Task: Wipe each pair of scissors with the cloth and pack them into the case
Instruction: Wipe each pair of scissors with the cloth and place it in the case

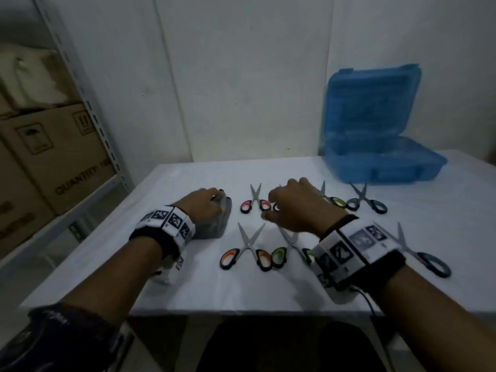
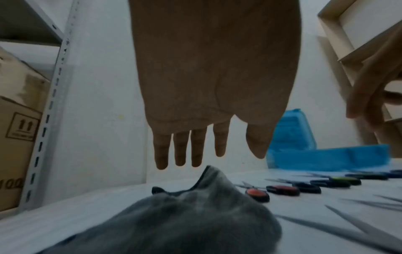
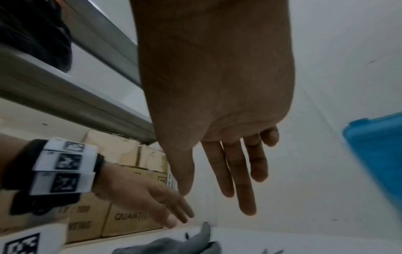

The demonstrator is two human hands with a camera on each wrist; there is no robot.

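Observation:
A folded grey cloth (image 1: 218, 224) lies on the white table (image 1: 188, 285), left of the scissors. My left hand (image 1: 214, 200) hovers just over it, fingers straight and apart from the cloth (image 2: 195, 214) in the left wrist view. Several pairs of scissors lie in two rows: pink-handled (image 1: 255, 204), orange-handled (image 1: 247, 253), green-handled (image 1: 292, 251), teal-handled (image 1: 367, 202). My right hand (image 1: 281, 202) hangs above the back row, fingers (image 3: 245, 197) straight and holding nothing. The blue case (image 1: 381, 167) stands with its lid up at the back right.
A metal rack (image 1: 88, 116) with cardboard boxes (image 1: 53, 157) stands left of the table. A white wall runs close behind. Another dark-handled pair (image 1: 426, 259) lies at the right, partly hidden by my right wrist. The table's front edge is near my forearms.

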